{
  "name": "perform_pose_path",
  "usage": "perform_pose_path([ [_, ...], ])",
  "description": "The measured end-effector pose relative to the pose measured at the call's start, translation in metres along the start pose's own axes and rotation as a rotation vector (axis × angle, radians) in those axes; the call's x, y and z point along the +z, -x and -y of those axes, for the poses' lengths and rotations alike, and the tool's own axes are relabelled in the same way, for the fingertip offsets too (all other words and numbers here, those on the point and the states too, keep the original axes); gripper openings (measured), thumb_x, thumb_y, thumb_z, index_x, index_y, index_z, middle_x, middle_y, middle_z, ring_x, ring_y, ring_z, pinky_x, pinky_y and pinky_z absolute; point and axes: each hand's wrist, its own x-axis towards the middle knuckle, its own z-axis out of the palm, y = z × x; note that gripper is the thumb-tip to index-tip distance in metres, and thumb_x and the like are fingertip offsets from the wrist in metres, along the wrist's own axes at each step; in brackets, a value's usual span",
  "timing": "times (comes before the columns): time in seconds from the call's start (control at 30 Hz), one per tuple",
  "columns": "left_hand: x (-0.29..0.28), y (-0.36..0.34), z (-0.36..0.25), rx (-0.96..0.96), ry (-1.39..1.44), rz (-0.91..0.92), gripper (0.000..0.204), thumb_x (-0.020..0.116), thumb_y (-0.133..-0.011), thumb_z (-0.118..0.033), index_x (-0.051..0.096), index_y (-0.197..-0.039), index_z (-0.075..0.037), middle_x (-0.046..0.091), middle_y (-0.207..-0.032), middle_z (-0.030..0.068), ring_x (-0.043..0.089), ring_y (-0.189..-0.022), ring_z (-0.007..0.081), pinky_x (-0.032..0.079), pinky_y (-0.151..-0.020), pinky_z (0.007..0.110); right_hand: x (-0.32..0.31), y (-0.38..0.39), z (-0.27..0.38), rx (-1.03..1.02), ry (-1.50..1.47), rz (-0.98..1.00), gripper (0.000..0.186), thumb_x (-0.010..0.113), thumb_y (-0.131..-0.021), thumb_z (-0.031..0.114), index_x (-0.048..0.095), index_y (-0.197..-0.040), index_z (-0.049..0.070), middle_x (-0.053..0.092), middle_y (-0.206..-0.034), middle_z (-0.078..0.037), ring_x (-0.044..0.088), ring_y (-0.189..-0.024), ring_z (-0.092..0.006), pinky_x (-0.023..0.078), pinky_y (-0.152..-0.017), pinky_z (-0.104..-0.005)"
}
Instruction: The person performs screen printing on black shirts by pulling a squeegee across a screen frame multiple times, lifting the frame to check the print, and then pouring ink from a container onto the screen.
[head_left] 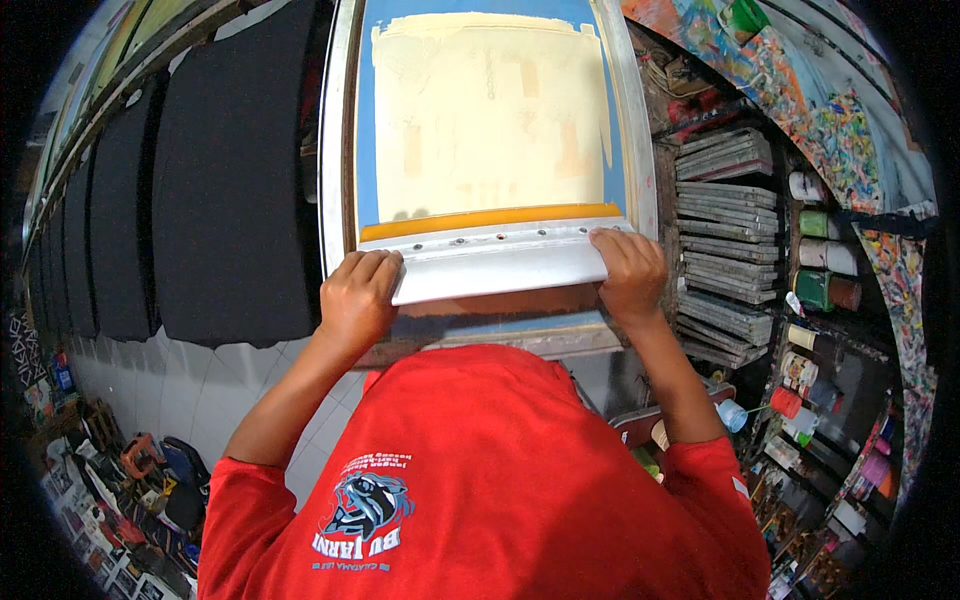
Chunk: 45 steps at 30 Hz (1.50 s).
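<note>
A squeegee point(495, 260) with a silver metal holder and an amber blade lies crosswise over a screen printing frame point(636, 120). Its cream-coated mesh point(485, 110) has blue borders and faint pale shapes. My left hand point(360, 295) has its fingers curled over the holder's left end. My right hand point(630, 275) grips the right end, thumb and fingers closed on it. The blade rests near the lower part of the cream area.
Several black garments point(230, 190) are laid in a row on the left. Stacked grey screens point(725, 240), paint containers point(830, 290) and paint-splattered boards point(840, 140) fill the right. A tiled floor point(220, 390) and piled clutter point(140, 480) show at lower left.
</note>
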Motion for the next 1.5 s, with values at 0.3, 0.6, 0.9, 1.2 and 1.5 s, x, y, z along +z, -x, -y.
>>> perform_pose_path([
  [0.3, 0.009, -0.071, 0.039, 0.023, -0.035, 0.006, 0.04, 0.078, -0.062, -0.011, 0.069, -0.1, -0.004, 0.068, -0.095, 0.0109, 0.066, -0.087, 0.028, 0.056, -0.073, 0.038, 0.027, -0.066, -0.038, -0.017, 0.034, -0.015, 0.024, 0.06, -0.073, 0.004, 0.068, -0.095, 0.009, 0.071, -0.095, -0.005, 0.065, -0.088, -0.024, 0.047, -0.075, -0.0389],
  [0.6, 0.025, -0.166, 0.087, -0.011, -0.13, -0.037, 0.04, 0.081, -0.067, -0.021, 0.067, -0.102, -0.009, 0.067, -0.099, 0.0109, 0.066, -0.089, 0.031, 0.056, -0.074, 0.041, 0.065, -0.158, -0.081, -0.067, 0.078, -0.115, 0.022, 0.067, -0.071, 0.009, 0.068, -0.093, 0.012, 0.069, -0.088, -0.005, 0.064, -0.083, -0.0252, 0.048, -0.072, -0.0403],
  [0.9, 0.032, -0.268, 0.139, 0.003, -0.201, -0.045, 0.033, 0.078, -0.069, -0.019, 0.069, -0.1, -0.009, 0.068, -0.097, 0.0107, 0.068, -0.088, 0.0314, 0.056, -0.078, 0.042, 0.092, -0.246, -0.126, -0.051, 0.098, -0.111, 0.022, 0.076, -0.071, 0.024, 0.069, -0.09, 0.014, 0.07, -0.086, -0.009, 0.067, -0.083, -0.0303, 0.052, -0.074, -0.0453],
  [1.2, -0.012, -0.329, 0.169, 0.064, 0.014, 0.062, 0.039, 0.078, -0.07, -0.026, 0.073, -0.102, -0.005, 0.07, -0.091, 0.0215, 0.07, -0.084, 0.0352, 0.056, -0.078, 0.042, 0.039, -0.318, -0.132, 0.022, 0.128, 0.223, 0.04, 0.08, -0.065, 0.039, 0.074, -0.097, 0.015, 0.072, -0.096, -0.014, 0.069, -0.09, -0.0336, 0.055, -0.079, -0.0452],
  [1.5, -0.079, -0.12, 0.049, 0.061, 0.004, 0.006, 0.042, 0.083, -0.061, -0.008, 0.07, -0.101, -0.006, 0.067, -0.089, 0.0134, 0.063, -0.082, 0.0314, 0.052, -0.073, 0.041, -0.055, -0.127, -0.041, -0.021, 0.034, 0.042, 0.013, 0.075, -0.071, 0.019, 0.067, -0.078, 0.011, 0.067, -0.078, -0.012, 0.065, -0.076, -0.0345, 0.047, -0.069, -0.0488],
])
